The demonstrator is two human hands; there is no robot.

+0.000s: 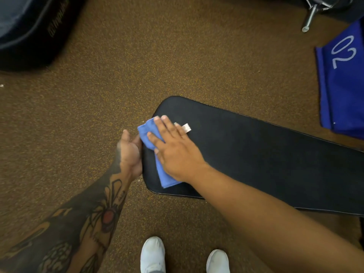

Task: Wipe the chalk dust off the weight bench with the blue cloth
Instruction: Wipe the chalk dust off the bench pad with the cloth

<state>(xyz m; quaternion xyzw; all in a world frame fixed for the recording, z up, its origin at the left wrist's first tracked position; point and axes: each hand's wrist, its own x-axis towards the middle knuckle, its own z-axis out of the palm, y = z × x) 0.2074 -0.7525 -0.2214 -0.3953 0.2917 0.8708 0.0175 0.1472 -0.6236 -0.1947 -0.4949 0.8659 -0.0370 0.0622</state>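
Observation:
The black padded weight bench (256,154) runs from the centre of the view out to the right edge. A folded blue cloth (147,133) with a white tag lies on the bench's left end, its corner hanging just past the edge. My right hand (175,148) lies flat on the cloth with fingers spread, pressing it onto the pad. My left hand (130,152) is cupped palm-up against the bench's left edge, right beside the cloth's overhanging corner, and holds nothing. No chalk dust stands out on the dark pad.
Brown speckled carpet surrounds the bench. A dark bag (29,26) lies at the top left. A blue fabric marked "02" (342,75) hangs at the right, with a metal leg (310,18) above it. My white shoes (152,255) stand below the bench.

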